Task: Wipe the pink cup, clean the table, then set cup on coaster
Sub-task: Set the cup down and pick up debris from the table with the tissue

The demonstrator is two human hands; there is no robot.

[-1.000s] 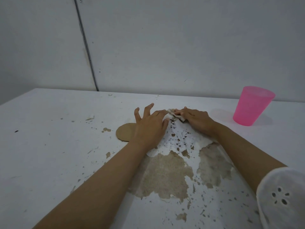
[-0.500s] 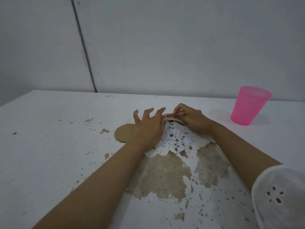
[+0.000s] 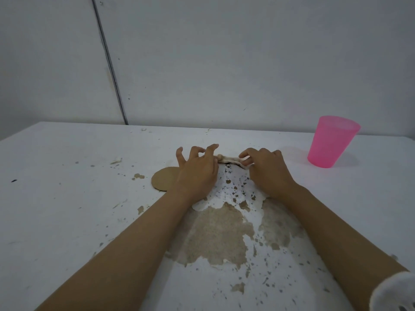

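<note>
cloth (image 3: 229,159) | right fingers (image 3: 247,154) pinch it; left fingers (image 3: 211,148) curled at its end, grip unclear | risk: wiping drags paint flakes (image 3: 235,190) off the tabletop (image 3: 67,198) onto the coaster (image 3: 163,178) beside left fingers

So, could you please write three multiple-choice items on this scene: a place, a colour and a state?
1. Where is the cup? A on the floor; B on the table, right of both hands; C in a hand.
2. The coaster's colour? A brown; B pink; C blue.
3. The cup's state? A tipped over; B held; C upright, untouched.
B: it stands on the table beyond the right hand. A: a brown disc by the left hand. C: rim up, no hand on it; the right hand pinches a cloth.
</note>
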